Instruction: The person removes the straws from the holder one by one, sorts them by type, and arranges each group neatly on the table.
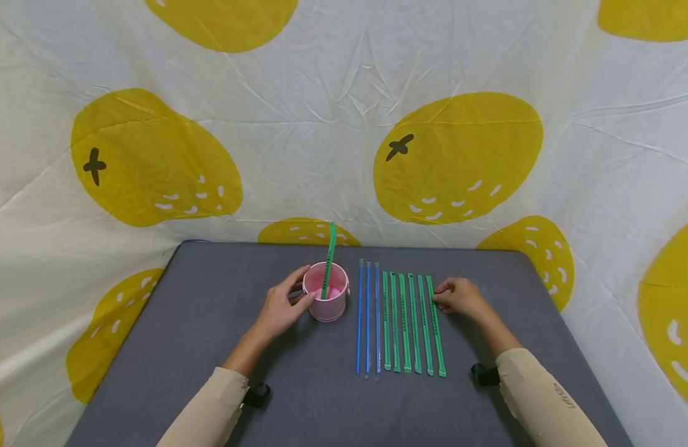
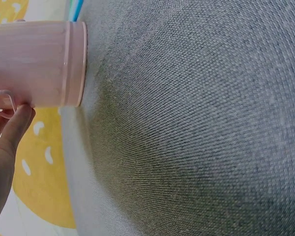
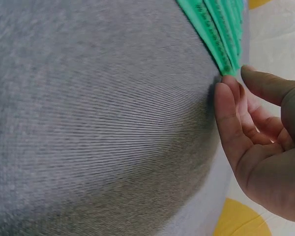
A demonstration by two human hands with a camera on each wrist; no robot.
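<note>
My left hand (image 1: 282,309) grips a small pink bucket (image 1: 328,308) by its side, thumb at the near rim. In the left wrist view the fingers lie by the handle mount on the bucket's wall. One green-wrapped straw (image 1: 329,256) leans upright in the bucket, its top above the rim. Right of the bucket lie three blue straws (image 1: 368,323) in clear wrappers, then a row of several green-wrapped straws (image 1: 404,323) with black print. My right hand (image 1: 460,297) is at the far end of the rightmost green straw (image 1: 438,341), its thumb and fingertips apart around that end.
A dark grey cloth-covered table (image 1: 171,347) bears everything. Behind it hangs a white sheet (image 1: 321,161) printed with yellow fruit, meeting the table's back edge. A black wrist camera (image 1: 257,395) sits at the left cuff, another (image 1: 484,375) at the right cuff.
</note>
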